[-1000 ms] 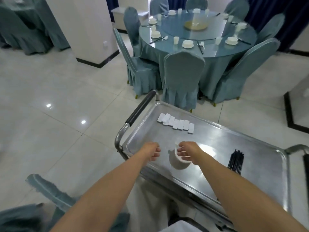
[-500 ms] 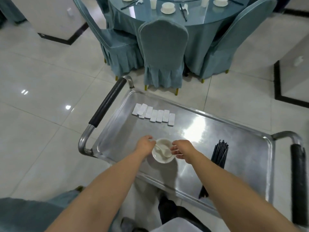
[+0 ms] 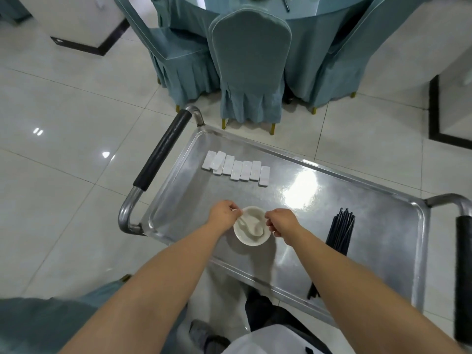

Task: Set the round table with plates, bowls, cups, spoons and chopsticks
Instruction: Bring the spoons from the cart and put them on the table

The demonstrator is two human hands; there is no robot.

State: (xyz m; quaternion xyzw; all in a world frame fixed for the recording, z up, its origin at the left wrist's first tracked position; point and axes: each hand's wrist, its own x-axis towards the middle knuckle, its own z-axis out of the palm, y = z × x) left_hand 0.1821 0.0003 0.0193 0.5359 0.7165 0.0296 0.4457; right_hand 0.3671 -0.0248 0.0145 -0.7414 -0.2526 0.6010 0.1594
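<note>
White bowl (image 3: 251,230) upright on cart, white spoon (image 3: 249,225) resting inside

floor (image 3: 63,103): glossy white tile | teal-covered chairs (image 3: 251,65) | white pillar (image 3: 84,19)

the cart tray (image 3: 357,226) is bare brushed metal, shiny enough to throw back a bright glare near its far edge. its tubular handle (image 3: 163,154) at the left edge is polished metal sleeved in matt black foam or rubber. the bowl (image 3: 251,227) and the spoon (image 3: 251,226) in it look like glossy white ceramic, as do the small rests (image 3: 237,169) by the far left corner. the chopsticks (image 3: 341,233) near the right edge are smooth and black. the chair cover (image 3: 251,62) is matt teal cloth. the floor tiles (image 3: 63,154) are glossy.
</note>
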